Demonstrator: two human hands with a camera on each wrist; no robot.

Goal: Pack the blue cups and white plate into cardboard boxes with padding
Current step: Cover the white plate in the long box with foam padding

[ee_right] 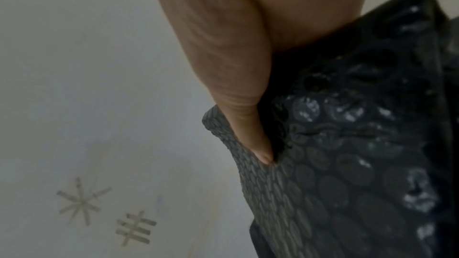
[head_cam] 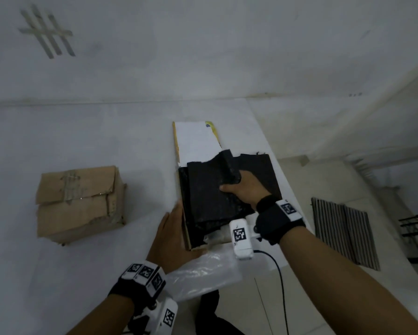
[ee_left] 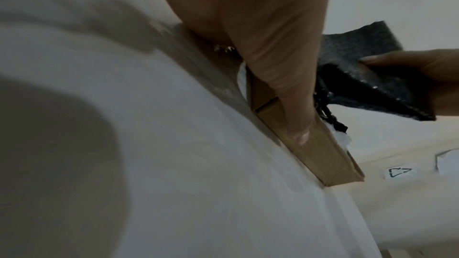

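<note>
Landmark: the open flat cardboard box near the right edge of the white surface, its white-lined lid flap folded back on the far side. The left hand lies with straight fingers flat against the box's left outer wall; in the left wrist view one fingertip presses the brown side panel. The right hand, over the box's right half, pinches a sheet of black bubble wrap between thumb and curled fingers; the right wrist view shows the thumb on the bubbled sheet. The black wrap covers the box interior, so whether a plate or cups lie beneath cannot be told. To the left of the landmark, well apart, stands a closed, taped brown cardboard box. A clear plastic bag lies against the landmark's near edge. Beyond the far end of the box, a white panel carries a printed triangular recycling symbol, seen from the left wrist; no other writing is legible. Grey tape marks cross on the wall behind.
</note>
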